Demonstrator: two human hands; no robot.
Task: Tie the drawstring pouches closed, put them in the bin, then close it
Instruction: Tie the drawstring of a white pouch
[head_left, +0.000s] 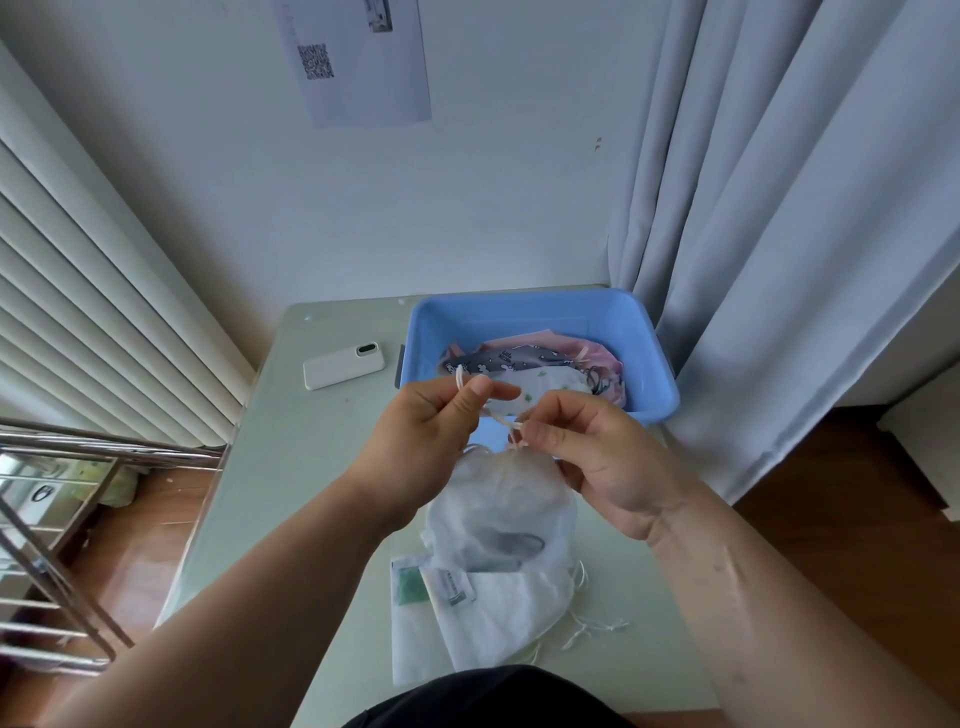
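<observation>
A white drawstring pouch (506, 512) hangs gathered at its neck above the table, between my hands. My left hand (431, 441) pinches one cream cord end (460, 376) up near the bin. My right hand (597, 457) pinches the other cord strand just above the pouch's neck. The blue bin (647, 338) stands open at the back of the table and holds several patterned pouches (524, 364). More white pouches (498, 613) lie flat near the table's front edge, their cords trailing to the right. No lid shows.
A white phone (343, 366) lies on the pale green table (291, 441) left of the bin. A grey curtain (779, 260) hangs close on the right. A metal rack (57, 519) stands to the left by the blinds.
</observation>
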